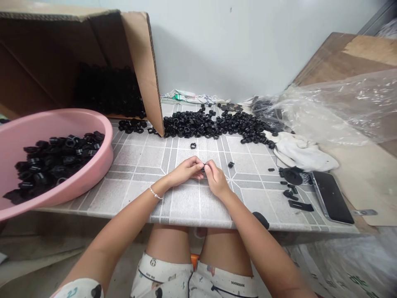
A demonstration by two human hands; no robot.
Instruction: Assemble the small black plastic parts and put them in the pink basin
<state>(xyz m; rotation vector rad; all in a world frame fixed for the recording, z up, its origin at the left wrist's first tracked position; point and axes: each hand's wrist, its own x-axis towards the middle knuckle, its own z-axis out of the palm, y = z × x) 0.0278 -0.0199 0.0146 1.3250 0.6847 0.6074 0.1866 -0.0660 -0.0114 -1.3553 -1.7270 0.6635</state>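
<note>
Patterned white shorts [192, 281] lie nearest the head view, and both bare forearms are extended over them to the edge of a grey tile-patterned table top [139, 194]. Near the middle of the table, the left hand [186, 171] and right hand [217, 179] are brought close together, and a small black part [203, 168] is held between them. The fingers [211, 167] of both hands are curled inward, with the fingertips pinching the part from either side, though the exact finger placement is partly hidden. A thin bracelet [155, 193] is worn on the left wrist. The part is judged to be light and stiff, probably moulded plastic or rubber, and its small size suggests that it is best taken by the outer edge between thumb and fingertip; a matte surface is suggested, but its grip cannot be told. A loose black ring [193, 145] lies ahead of the hands, and a long spread of similar black rings [201, 124] is heaped further back. To the left, more black parts [52, 165] are held in a pink plastic basin [107, 140], while a cardboard box [142, 62] stands open behind it. To the right, a crumpled white cloth [300, 151], clear plastic sheeting [338, 111] and a black tablet [331, 198] are laid out.
</note>
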